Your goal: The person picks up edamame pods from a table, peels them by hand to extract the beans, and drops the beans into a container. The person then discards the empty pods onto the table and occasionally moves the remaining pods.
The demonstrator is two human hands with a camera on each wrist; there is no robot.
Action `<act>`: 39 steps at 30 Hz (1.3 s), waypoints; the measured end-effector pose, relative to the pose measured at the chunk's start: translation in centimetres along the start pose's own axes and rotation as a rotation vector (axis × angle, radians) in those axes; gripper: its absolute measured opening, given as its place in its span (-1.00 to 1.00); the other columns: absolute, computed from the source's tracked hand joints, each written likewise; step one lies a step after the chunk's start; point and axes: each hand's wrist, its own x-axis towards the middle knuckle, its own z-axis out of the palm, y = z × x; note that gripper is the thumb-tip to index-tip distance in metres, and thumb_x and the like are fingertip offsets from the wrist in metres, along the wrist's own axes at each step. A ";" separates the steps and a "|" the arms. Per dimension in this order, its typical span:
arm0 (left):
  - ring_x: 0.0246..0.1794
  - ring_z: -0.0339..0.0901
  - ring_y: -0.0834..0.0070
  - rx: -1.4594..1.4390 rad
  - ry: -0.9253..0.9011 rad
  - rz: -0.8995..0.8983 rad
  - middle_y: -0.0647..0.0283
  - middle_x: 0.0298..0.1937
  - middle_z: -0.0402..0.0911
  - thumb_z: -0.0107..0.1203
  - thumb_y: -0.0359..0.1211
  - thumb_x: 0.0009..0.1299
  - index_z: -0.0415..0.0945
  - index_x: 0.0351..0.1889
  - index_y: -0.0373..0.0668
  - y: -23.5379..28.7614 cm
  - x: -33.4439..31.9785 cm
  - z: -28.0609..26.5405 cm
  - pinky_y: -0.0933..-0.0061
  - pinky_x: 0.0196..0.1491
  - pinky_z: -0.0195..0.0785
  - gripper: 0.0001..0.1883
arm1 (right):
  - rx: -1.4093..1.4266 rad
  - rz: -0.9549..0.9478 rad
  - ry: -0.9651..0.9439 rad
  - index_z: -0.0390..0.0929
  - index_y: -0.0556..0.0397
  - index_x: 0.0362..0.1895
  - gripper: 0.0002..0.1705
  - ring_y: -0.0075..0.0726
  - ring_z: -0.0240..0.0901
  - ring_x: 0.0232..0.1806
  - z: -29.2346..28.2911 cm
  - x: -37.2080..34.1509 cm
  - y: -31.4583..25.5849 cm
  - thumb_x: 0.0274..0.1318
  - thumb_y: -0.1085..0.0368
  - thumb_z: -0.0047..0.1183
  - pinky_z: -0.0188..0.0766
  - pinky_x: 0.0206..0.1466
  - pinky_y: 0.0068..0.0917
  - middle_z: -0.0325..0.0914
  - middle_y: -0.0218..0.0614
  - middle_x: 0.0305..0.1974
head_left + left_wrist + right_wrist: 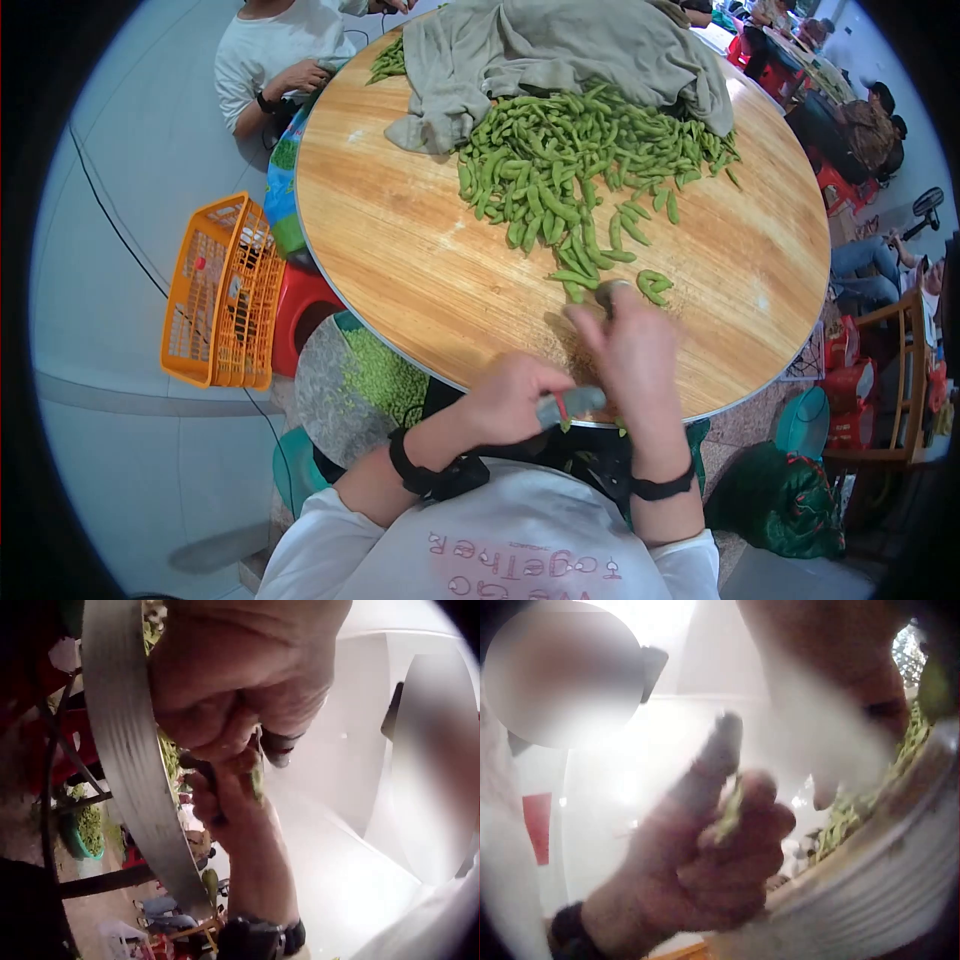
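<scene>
Left hand (505, 400): fingers curled in, pinching a green pod (731, 814) that I make out best from the right wrist. Its thumb wears a grey cover (570, 404). It hangs at the near edge of the worktop (400, 220).

Right hand (640, 350): over the worktop, reaching to the near tip of the pod pile (555, 185). A dark cover (607, 291) shows on one digit. Blurred on my feed; I cannot tell whether its fingers grasp a pod or are free.

The pile spreads out beyond the right fingers, a grey-green cloth (560, 50) draped across its far part. Loose pods (655, 280) lie just right of those fingers.

Left of the left fingers and below the worktop, I note shelled beans (385, 375) on a grey sheet (325, 395). Farther left, a red stool (300, 310), then an orange basket (227, 300). Far beyond the left fingers, a person in white (275, 60) sits by the worktop.
</scene>
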 end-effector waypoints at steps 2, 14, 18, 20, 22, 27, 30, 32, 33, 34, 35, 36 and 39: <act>-0.42 0.47 0.64 -0.069 -0.004 0.050 0.31 -0.40 0.58 0.06 -0.53 0.19 0.50 -0.22 -0.28 1.3 0.0 0.7 0.64 -0.36 0.28 -0.82 | -0.289 -0.070 -0.023 0.44 0.14 -0.46 -0.68 0.04 0.43 -0.58 2.0 0.5 0.0 0.00 0.11 0.09 0.32 -0.51 -0.17 0.47 -0.04 -0.60; -0.58 0.23 0.79 -1.159 0.251 0.026 0.39 -0.41 0.42 -0.02 -0.54 0.28 0.36 -0.04 -0.27 1.1 1.7 0.6 0.81 -0.57 0.01 -0.73 | 1.305 0.531 -0.561 0.36 0.02 -0.43 -0.76 -0.74 -0.05 -0.76 -1.7 -3.2 1.5 0.25 0.18 -0.18 -0.15 -0.72 -0.74 0.20 -0.57 -0.72; -0.59 0.28 0.79 -1.045 0.436 0.092 0.35 -0.42 0.46 0.01 -0.54 0.26 0.41 -0.16 -0.27 1.3 2.3 1.3 0.84 -0.58 0.04 -0.81 | 1.141 0.350 -0.530 0.32 0.01 -0.45 -0.72 -0.73 -0.01 -0.68 -2.6 -4.0 0.8 0.28 0.16 -0.23 -0.10 -0.64 -0.72 0.18 -0.58 -0.68; -0.48 0.33 0.76 -1.045 0.458 0.077 0.34 -0.36 0.47 0.01 -0.60 0.22 0.43 -0.18 -0.28 0.9 2.2 1.3 0.80 -0.45 0.14 -0.80 | 1.147 0.324 -0.563 0.32 0.02 -0.45 -0.73 -0.72 0.00 -0.66 -2.9 -4.2 0.9 0.28 0.18 -0.24 -0.09 -0.62 -0.72 0.18 -0.58 -0.67; -0.37 0.38 0.72 -1.049 0.479 0.065 0.34 -0.30 0.48 0.00 -0.66 0.18 0.45 -0.21 -0.29 0.1 2.4 1.9 0.76 -0.32 0.24 -0.78 | 1.148 0.298 -0.596 0.32 0.03 -0.45 -0.73 -0.72 0.00 -0.65 -2.9 -4.3 1.2 0.29 0.20 -0.25 -0.07 -0.61 -0.71 0.17 -0.58 -0.67; -0.48 0.35 0.75 -0.417 0.693 0.219 0.37 -0.43 0.44 0.02 -0.56 0.23 0.37 -0.28 -0.26 -0.8 3.0 2.9 0.74 -0.55 0.16 -0.88 | 1.217 0.304 -0.565 0.33 0.09 -0.44 -0.77 -0.73 -0.02 -0.69 -2.4 -4.5 1.9 0.28 0.29 -0.24 -0.07 -0.64 -0.71 0.21 -0.56 -0.65; -0.50 0.34 0.76 -0.704 0.532 0.147 0.40 -0.48 0.39 0.03 -0.49 0.26 0.36 -0.32 -0.25 0.6 2.7 2.9 0.74 -0.57 0.14 -0.92 | 1.212 0.350 -0.532 0.34 0.10 -0.43 -0.77 -0.73 -0.02 -0.70 -2.2 -4.6 2.5 0.28 0.29 -0.24 -0.09 -0.67 -0.72 0.22 -0.56 -0.66; -0.50 0.33 0.76 -0.918 0.358 0.102 0.41 -0.49 0.38 0.04 -0.47 0.27 0.36 -0.32 -0.24 0.8 2.4 2.1 0.75 -0.55 0.13 -0.91 | 1.326 0.404 -0.562 0.35 0.10 -0.43 -0.77 -0.74 -0.02 -0.69 -2.6 -4.5 2.5 0.28 0.30 -0.25 -0.09 -0.67 -0.72 0.21 -0.56 -0.66; -0.50 0.33 0.76 -1.132 0.186 0.053 0.42 -0.50 0.36 0.04 -0.45 0.27 0.36 -0.32 -0.23 0.8 2.3 1.8 0.75 -0.53 0.13 -0.91 | 1.434 0.461 -0.602 0.35 0.10 -0.43 -0.77 -0.74 -0.02 -0.69 -2.8 -4.6 2.5 0.28 0.30 -0.25 -0.09 -0.68 -0.72 0.20 -0.57 -0.67; -0.50 0.33 0.76 -1.131 0.182 0.049 0.42 -0.50 0.36 0.04 -0.45 0.27 0.36 -0.32 -0.23 0.7 2.3 1.7 0.75 -0.53 0.13 -0.91 | 1.438 0.463 -0.597 0.35 0.10 -0.43 -0.77 -0.74 -0.02 -0.69 -2.9 -4.6 2.5 0.28 0.30 -0.25 -0.09 -0.68 -0.72 0.20 -0.57 -0.67; -0.49 0.33 0.76 -1.179 0.129 0.044 0.42 -0.48 0.37 0.03 -0.45 0.27 0.37 -0.32 -0.23 0.6 2.4 1.7 0.76 -0.51 0.13 -0.91 | 1.479 0.506 -0.611 0.37 0.11 -0.44 -0.78 -0.74 0.00 -0.69 -3.1 -4.6 2.7 0.26 0.31 -0.23 -0.08 -0.68 -0.73 0.21 -0.56 -0.67; -0.48 0.33 0.77 -1.227 0.076 0.041 0.42 -0.46 0.37 0.03 -0.45 0.26 0.37 -0.31 -0.22 0.5 2.5 1.6 0.78 -0.48 0.13 -0.91 | 1.519 0.547 -0.625 0.38 0.11 -0.44 -0.78 -0.74 0.02 -0.69 -3.2 -4.5 2.8 0.25 0.32 -0.20 -0.06 -0.68 -0.74 0.23 -0.56 -0.67; -0.46 0.34 0.76 -0.867 0.387 0.051 0.40 -0.41 0.39 0.02 -0.47 0.23 0.39 -0.31 -0.22 1.2 3.3 3.2 0.79 -0.45 0.15 -0.91 | 0.859 0.209 -0.328 0.40 0.11 -0.44 -0.81 -0.75 0.04 -0.70 -2.3 -4.9 2.4 0.22 0.32 -0.14 -0.08 -0.69 -0.76 0.27 -0.54 -0.66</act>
